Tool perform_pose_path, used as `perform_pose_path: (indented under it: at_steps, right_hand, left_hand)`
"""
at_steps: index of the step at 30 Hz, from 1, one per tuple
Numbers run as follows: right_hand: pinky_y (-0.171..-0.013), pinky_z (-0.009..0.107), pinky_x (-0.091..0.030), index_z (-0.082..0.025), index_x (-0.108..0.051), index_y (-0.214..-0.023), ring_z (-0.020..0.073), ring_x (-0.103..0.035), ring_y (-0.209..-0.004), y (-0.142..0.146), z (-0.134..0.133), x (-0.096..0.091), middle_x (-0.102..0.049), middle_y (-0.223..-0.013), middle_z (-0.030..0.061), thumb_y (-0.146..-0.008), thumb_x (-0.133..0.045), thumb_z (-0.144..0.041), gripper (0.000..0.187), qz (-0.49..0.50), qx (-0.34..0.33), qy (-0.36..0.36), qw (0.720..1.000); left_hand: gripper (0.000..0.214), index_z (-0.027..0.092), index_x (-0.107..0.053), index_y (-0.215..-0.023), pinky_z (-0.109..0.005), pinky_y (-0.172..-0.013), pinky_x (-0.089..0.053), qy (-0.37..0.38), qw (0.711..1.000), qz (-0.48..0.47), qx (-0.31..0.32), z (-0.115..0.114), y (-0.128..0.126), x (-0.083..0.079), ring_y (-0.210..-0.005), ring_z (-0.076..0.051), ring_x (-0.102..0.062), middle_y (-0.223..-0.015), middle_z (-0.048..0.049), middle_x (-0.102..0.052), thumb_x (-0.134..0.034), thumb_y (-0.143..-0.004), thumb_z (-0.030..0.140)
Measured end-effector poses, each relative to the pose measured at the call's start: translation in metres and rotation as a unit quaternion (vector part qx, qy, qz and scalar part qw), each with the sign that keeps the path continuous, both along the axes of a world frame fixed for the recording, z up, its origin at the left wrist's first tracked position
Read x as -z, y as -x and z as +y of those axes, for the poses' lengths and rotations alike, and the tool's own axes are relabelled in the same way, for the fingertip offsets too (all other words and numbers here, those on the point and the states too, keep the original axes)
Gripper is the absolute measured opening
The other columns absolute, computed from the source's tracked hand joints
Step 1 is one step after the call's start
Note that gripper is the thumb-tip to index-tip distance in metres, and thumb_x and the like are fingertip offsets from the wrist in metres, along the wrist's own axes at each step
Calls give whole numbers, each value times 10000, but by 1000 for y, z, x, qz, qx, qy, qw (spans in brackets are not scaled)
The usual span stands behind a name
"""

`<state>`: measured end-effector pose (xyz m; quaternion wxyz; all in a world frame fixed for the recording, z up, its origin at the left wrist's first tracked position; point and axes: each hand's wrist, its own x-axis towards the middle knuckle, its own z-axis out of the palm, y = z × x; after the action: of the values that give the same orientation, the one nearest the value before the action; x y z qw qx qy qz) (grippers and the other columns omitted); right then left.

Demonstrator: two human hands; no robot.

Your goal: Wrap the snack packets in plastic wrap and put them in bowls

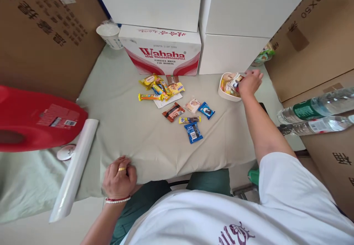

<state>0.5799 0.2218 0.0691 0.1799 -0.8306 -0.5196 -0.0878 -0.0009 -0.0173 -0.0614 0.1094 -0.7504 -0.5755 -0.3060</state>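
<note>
My right hand (250, 82) reaches out to a white bowl (225, 94) full of snack packets at the far right, its fingers closed on a small packet (237, 81) at the bowl's rim. My left hand (119, 178), wearing a gold ring and a bead bracelet, rests curled on the near edge of the pale green cloth (124, 127), holding nothing that I can see. Several snack packets lie spread on the cloth: a yellow pile (160, 86), a brown bar (173, 111), two blue packets (206, 110) (193, 132).
A Wahaha water carton (162, 51) and white boxes (235, 27) stand at the back. Brown cartons wall both sides. A paper cup (109, 34) sits back left. A red container (35, 119) and a white roll (74, 167) lie left. Water bottles (318, 116) lie right.
</note>
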Motion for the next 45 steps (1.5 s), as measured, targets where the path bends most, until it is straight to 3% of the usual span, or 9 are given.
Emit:
perform_pose_path:
  at_steps: [4, 9, 13, 17, 25, 29, 33, 39, 45]
  right_hand:
    - [-1045, 364, -388, -51, -676, -1197, 223, -533, -1210, 24, -60, 2, -615, -1251, 200, -992, -383, -116, 363, 24, -55, -67, 996]
    - [-838, 388, -568, -325, -786, -1002, 259, -731, -960, 54, -197, 61, -759, -990, 83, -905, -533, -351, 272, 37, -282, -68, 956]
    - [-764, 516, -593, -586, -751, -1131, 341, -759, -922, 71, -290, 92, -771, -972, 57, -887, -510, -414, 384, 100, -176, -77, 976]
    - [-855, 600, -554, -632, -728, -1191, 407, -737, -1021, 91, -329, 93, -753, -985, 168, -897, -492, -461, 414, 150, -45, -126, 980]
    - [-843, 546, -608, -320, -816, -969, 341, -745, -883, 88, -296, 91, -762, -963, 134, -893, -516, -385, 316, 159, -114, -110, 975]
    - [-939, 544, -569, -211, -765, -1134, 328, -705, -971, 89, -247, 100, -750, -1053, 172, -926, -471, -466, 441, 162, -113, -55, 979]
    - [-1155, 605, -394, -48, -565, -1443, 374, -556, -1329, 108, -170, 119, -611, -1414, 274, -959, -393, -541, 712, 136, -90, -74, 984]
    - [-1247, 558, -257, 21, -472, -1524, 381, -378, -1494, 203, -72, 121, -466, -1574, 291, -1011, -353, -452, 707, 156, -127, 31, 979]
    - [-1276, 531, -240, -42, -411, -1590, 333, -297, -1569, 230, -81, 103, -382, -1654, 256, -1047, -327, -503, 717, 182, -219, 51, 957]
  left_hand:
    - [158, 227, -671, -937, -426, -943, -553, 46, 999, -23, -13, -4, -7, -11, -1056, -279, -721, -1011, -99, -741, -591, -844, 127]
    - [193, 233, -655, -956, -407, -960, -545, 95, 987, -126, -17, -12, -1, -32, -1099, -228, -685, -1021, -77, -700, -492, -931, 132]
    - [141, 223, -664, -932, -468, -1017, -483, 57, 981, -102, -155, -15, 27, -48, -1085, -263, -643, -1004, -91, -669, -529, -932, 180]
    - [223, 181, -685, -1047, -546, -1079, -426, 99, 931, -102, -335, -9, 62, -62, -1192, -336, -580, -1150, -165, -647, -501, -941, 248]
    - [450, 123, -702, -1183, -570, -951, -523, 296, 873, -69, -382, 2, 112, -57, -1095, -389, -661, -1136, -228, -716, -475, -954, 436]
    - [428, 123, -707, -1185, -593, -1117, -443, 165, 925, -45, -340, 1, 120, -60, -1298, -407, -584, -1274, -248, -685, -515, -943, 420]
    - [382, 140, -690, -1198, -556, -1192, -386, 53, 973, -33, -223, -3, 96, -64, -1373, -371, -537, -1349, -230, -637, -517, -965, 390]
    - [250, 180, -681, -1145, -544, -1156, -422, 84, 991, -67, -85, -17, 32, -54, -1336, -334, -560, -1271, -183, -643, -537, -974, 292]
    - [257, 197, -694, -1153, -491, -1086, -503, 110, 987, -97, -58, -38, 21, -37, -1244, -296, -614, -1266, -156, -644, -511, -1004, 300]
